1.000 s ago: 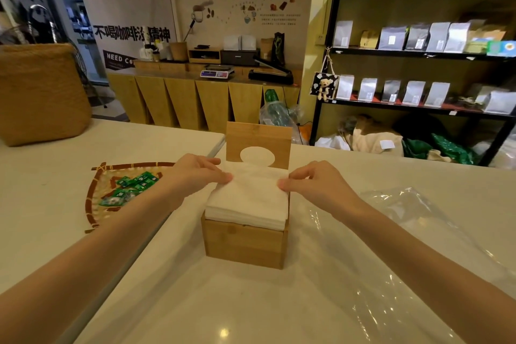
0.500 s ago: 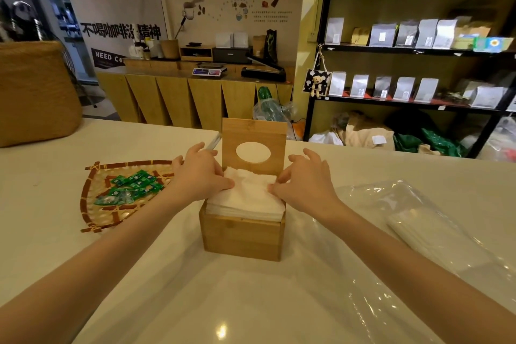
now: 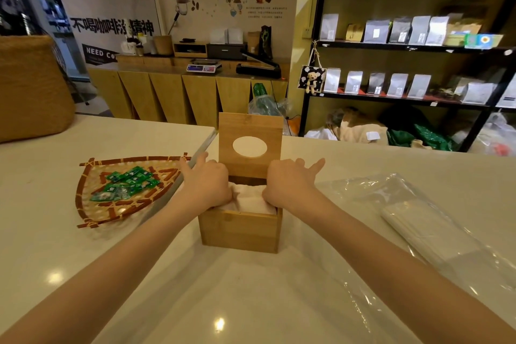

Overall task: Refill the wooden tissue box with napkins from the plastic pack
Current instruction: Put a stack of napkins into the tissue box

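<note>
The wooden tissue box [image 3: 240, 229] stands on the white counter in front of me, its lid [image 3: 250, 145] with an oval hole hinged upright at the back. A stack of white napkins [image 3: 250, 201] sits inside, sunk to about rim level and creased in the middle. My left hand [image 3: 205, 184] presses on the stack's left side and my right hand [image 3: 287, 183] on its right side, thumbs dug into the napkins and some fingers spread over the box's edges. The clear plastic pack [image 3: 424, 234] lies on the counter to the right with some napkins still inside.
A woven fan-shaped tray [image 3: 92, 204] with several green packets [image 3: 127, 183] lies left of the box. A large straw basket [image 3: 30, 86] stands at the far left. Behind the counter are a wooden cabinet and black shelves [image 3: 405, 47] of bagged goods.
The napkin stack rested above the box rim a second ago. Both hands have moved onto it and pushed it down into the box.
</note>
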